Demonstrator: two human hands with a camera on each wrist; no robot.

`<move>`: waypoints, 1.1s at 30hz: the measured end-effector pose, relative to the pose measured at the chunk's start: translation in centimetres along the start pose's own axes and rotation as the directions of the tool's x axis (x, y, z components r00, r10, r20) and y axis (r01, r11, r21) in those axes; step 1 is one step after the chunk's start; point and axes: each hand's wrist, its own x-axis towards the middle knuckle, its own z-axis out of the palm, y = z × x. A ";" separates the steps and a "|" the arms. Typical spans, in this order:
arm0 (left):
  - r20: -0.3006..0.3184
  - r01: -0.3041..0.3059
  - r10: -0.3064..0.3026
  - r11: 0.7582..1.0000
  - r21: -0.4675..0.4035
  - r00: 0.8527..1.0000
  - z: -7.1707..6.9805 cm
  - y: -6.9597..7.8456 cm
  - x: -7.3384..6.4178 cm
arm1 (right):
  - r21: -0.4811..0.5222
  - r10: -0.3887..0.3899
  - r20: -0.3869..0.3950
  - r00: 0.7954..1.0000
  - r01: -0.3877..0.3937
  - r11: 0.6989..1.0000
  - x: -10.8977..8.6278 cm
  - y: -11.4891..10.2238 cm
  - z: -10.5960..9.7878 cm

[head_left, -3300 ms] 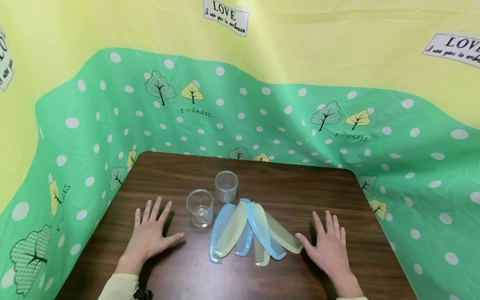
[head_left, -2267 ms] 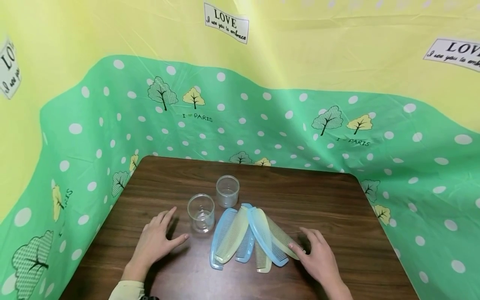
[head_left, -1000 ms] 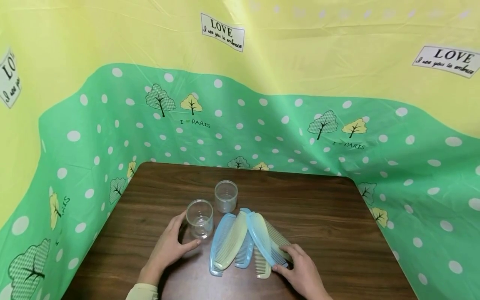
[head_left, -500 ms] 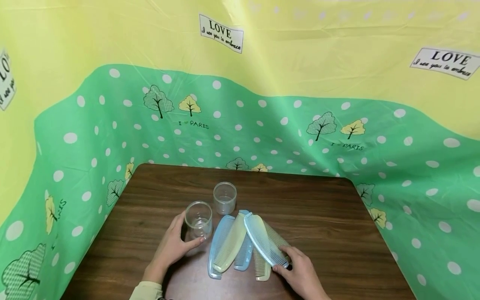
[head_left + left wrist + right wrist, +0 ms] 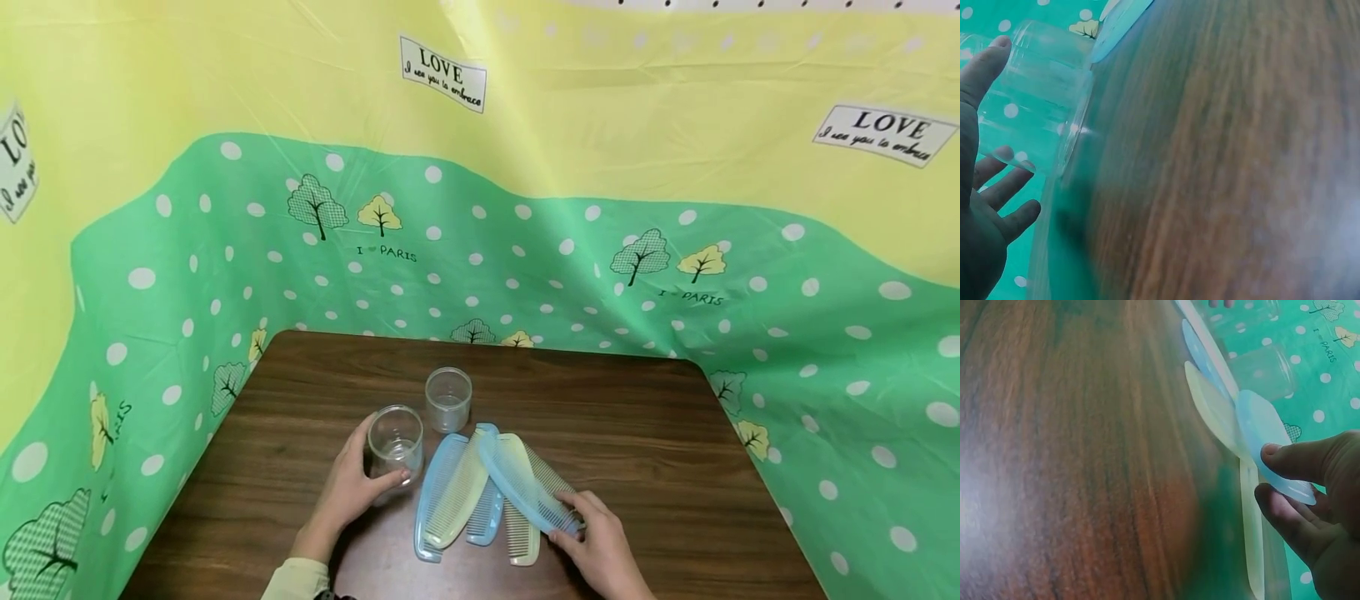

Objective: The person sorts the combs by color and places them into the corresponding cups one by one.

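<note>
My left hand (image 5: 352, 479) holds the nearer clear glass cup (image 5: 396, 437), thumb across its front and fingers round its left side. In the left wrist view the thumb (image 5: 988, 65) overlaps the cup's wall, and the cup stands upright on the table. My right hand (image 5: 600, 537) pinches the lower right end of a blue comb (image 5: 517, 483) between thumb and fingers. That comb (image 5: 1266, 428) is tilted and lies over yellow combs in the right wrist view. More blue and yellow combs (image 5: 459, 500) fan out to its left, overlapping each other.
A second clear glass cup (image 5: 448, 400) stands just behind the first, near the tops of the combs. The dark wooden table (image 5: 615, 400) has a patterned green and yellow cloth (image 5: 525, 275) hanging round its back and sides.
From spread out on the table, my left hand has moved right to the nearer cup. My right hand has moved left, taken the blue comb's end and slightly shifted and tilted it.
</note>
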 end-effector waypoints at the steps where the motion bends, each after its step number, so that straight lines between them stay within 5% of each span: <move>1: -0.001 -0.003 0.003 1.000 -0.011 1.000 0.0 0.0 0.0 | 0.010 0.009 0.001 1.000 -0.009 1.000 0.0 -0.1 0.0; 19: 0.004 -0.015 0.016 0.996 -0.092 1.000 -0.1 0.3 0.2 | 0.205 0.058 -0.169 0.984 -0.022 0.979 0.5 -1.9 -1.2; 33: 0.018 -0.002 0.004 0.995 -0.100 1.000 -0.1 0.4 0.5 | 0.256 0.032 -0.194 0.980 0.019 0.967 1.0 -3.4 -3.4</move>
